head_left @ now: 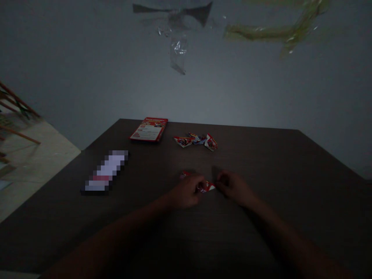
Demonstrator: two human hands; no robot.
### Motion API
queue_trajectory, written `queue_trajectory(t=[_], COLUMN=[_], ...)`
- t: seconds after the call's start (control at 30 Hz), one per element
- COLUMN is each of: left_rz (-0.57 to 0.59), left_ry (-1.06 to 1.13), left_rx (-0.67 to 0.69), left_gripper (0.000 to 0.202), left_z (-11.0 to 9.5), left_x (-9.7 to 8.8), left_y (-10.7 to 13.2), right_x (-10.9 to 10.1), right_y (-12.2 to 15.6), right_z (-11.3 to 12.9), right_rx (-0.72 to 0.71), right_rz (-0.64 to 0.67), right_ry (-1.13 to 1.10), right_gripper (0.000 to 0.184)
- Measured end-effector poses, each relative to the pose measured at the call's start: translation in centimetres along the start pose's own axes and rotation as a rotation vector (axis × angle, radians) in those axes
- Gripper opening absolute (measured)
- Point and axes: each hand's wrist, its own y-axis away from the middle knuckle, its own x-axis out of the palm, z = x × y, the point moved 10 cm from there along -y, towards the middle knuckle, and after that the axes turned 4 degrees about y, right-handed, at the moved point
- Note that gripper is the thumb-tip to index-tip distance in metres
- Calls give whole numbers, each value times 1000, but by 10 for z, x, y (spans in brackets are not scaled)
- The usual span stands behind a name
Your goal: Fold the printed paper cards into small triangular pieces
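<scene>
Red paper partly hidden, phone pixelated

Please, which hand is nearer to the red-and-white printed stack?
Left. The left hand is on the person's side of the printed stack, somewhat rightward; the right hand is farther right.

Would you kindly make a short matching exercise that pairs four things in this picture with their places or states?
Things:
1. Red paper strip
2. Yellowish tape
3. Printed stack
4. Phone-like device

Places or states:
A. Masked by pixelation
B. On the wall
C. Partly covered by the left hand
D. Near the table's far edge, left of the folded pieces

Pairs: 1-C, 2-B, 3-D, 4-A
</scene>
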Motion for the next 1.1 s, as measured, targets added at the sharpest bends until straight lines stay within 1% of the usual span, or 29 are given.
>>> queue_trajectory(t=[0.07,0.17,0.23,0.27,0.33,0.43,0.53,0.67,0.77,0.87,0.93,1.0,1.1], left_rz=[-23,-102,-175,-205,-263,-294,-220,-177,-161,-136,-125,-138,-179], left_ry=[41,105,92,56,-65,-250,-328,-312,-271,-190,-114,-62,-29], left_rx=[1,-21,-55,-71,-81,11,25,-6,-70,-150,-191,-228,-265], left_gripper=[21,22,22,23,21,27,21,12,13,15,16,16,14], left_z=[0,4,13,18,27,28,31,30,35,43,47,49,50], left_x=[-3,-14,-26,-32,-46,-58,-56,-52,-49,-46,-44,-43,-42], left_y=[1,2,3,3,4,5,2,0,0,0,1,2,3], right_x=[-7,0,5,8,11,11,7,4,2,2,-3,-8,-10], right_y=[4,9,10,10,8,5,3,2,1,1,3,7,15], right_z=[14,31,42,46,49,47,43,35,30,28,29,35,52], right_rx=[-65,-137,-201,-232,-266,-271,-264,-227,-215,-215,-226,-256,-361], right_rz=[-101,-113,-134,-132,-144,-167,-183,-178,-182,-185,-232,-292,-327], right_ry=[73,190,264,289,302,262,200,115,80,75,106,155,206], right_gripper=[13,24,34,37,35,26,21,12,8,10,10,8,9])
